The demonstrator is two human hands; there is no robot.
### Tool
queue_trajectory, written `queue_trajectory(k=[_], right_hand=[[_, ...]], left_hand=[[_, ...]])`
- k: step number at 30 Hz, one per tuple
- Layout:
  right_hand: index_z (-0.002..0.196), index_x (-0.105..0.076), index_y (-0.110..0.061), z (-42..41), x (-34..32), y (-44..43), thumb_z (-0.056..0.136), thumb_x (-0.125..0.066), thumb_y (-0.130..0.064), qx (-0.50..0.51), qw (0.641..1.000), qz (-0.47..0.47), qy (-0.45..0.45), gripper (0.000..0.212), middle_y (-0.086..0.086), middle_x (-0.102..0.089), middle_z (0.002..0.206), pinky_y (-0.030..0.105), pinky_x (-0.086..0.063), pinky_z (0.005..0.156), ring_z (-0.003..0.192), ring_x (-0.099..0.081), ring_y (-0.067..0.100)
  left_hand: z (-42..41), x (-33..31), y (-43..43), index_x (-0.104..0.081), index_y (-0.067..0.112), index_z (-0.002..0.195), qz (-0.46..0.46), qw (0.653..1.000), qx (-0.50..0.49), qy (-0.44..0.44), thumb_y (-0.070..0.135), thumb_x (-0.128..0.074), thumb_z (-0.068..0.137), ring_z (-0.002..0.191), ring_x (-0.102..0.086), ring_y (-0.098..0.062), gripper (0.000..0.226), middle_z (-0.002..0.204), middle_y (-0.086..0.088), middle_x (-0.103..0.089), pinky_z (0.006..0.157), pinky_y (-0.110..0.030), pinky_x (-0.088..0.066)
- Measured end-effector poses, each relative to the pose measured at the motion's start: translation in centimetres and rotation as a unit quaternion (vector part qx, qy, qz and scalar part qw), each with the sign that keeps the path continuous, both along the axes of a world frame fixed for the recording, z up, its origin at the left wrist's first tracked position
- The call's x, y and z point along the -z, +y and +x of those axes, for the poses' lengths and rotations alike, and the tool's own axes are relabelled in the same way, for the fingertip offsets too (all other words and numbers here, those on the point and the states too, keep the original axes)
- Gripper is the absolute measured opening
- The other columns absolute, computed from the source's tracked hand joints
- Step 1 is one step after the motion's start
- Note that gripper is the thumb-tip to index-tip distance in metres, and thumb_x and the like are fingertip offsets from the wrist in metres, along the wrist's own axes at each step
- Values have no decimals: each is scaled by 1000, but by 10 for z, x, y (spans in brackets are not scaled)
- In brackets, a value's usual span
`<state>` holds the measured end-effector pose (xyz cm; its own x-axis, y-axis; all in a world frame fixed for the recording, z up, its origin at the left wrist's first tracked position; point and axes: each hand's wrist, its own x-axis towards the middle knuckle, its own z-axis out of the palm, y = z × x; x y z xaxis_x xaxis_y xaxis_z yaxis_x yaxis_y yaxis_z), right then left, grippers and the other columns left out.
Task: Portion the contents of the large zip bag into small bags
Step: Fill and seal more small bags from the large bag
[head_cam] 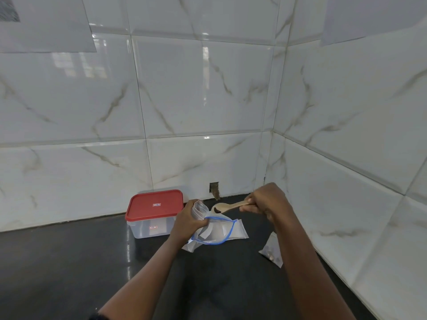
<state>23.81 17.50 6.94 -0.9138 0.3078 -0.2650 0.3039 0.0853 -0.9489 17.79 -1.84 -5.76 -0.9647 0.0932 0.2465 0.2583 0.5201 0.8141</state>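
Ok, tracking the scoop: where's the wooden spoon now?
Head view, lower centre: the right hand holds the wooden spoon above the large zip bag, beside the small bag in the left hand.

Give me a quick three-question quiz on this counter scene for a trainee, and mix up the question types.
1. True or false: the right hand holds a wooden spoon.
2. What does the left hand hold up? A) a small clear bag B) the wooden spoon C) a knife
3. Fill in: the zip on the large bag lying on the counter is ____ in colour.

Key: 1 true; 2 A; 3 blue.
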Motion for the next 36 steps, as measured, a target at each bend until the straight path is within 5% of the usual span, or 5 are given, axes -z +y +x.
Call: queue_trajectory(k=[5, 11, 22, 27, 36], right_hand=[[113, -61, 6, 5, -1, -25, 87, -53, 2, -65, 983, 163, 52, 28, 17, -71, 100, 29, -60, 68, 83, -68, 27], [119, -66, -10, 9, 13, -50, 91, -54, -4, -126, 894, 413, 121, 31, 9, -67, 113, 17, -46, 82, 94, -63, 17], [103, -59, 0, 11, 6, -33, 88, -50, -7, -99, 900, 423, 34, 18, 19, -62, 109, 30, -53, 81, 96, -63, 30], [123, -61, -8, -1, 58, -52, 85, -65, -8, -184, 885, 427, -16, 39, 11, -59, 125, 25, -49, 88, 106, -63, 21], [140, -46, -21, -11, 88, -70, 93, -38, 1, -173, 894, 410, 54, 52, 10, -52, 136, 24, -41, 99, 119, -53, 24]], left_hand=[[2, 1, 1, -47, 16, 122, 0, 1000, 4, 9, 25, -77, 73, 101, -51, -11, 58, 117, 3, -57, 85, -20, -40], [1, 1, 0, -45, 17, 125, -14, 1000, -10, 3, 28, -76, 74, 106, -53, -15, 60, 123, -1, -57, 93, -27, -43], [3, -4, -3, -44, 19, 119, -3, 1000, -3, -15, 23, -77, 71, 96, -52, -11, 58, 105, 8, -52, 75, -13, -39], [5, -4, -5, -44, 19, 119, -3, 1000, -5, -24, 19, -77, 70, 99, -54, -14, 59, 107, 5, -53, 79, -19, -39], [11, -4, -15, -44, 22, 117, -57, 997, 38, -29, 13, -75, 69, 93, -52, -9, 58, 104, 9, -53, 72, -8, -39]])
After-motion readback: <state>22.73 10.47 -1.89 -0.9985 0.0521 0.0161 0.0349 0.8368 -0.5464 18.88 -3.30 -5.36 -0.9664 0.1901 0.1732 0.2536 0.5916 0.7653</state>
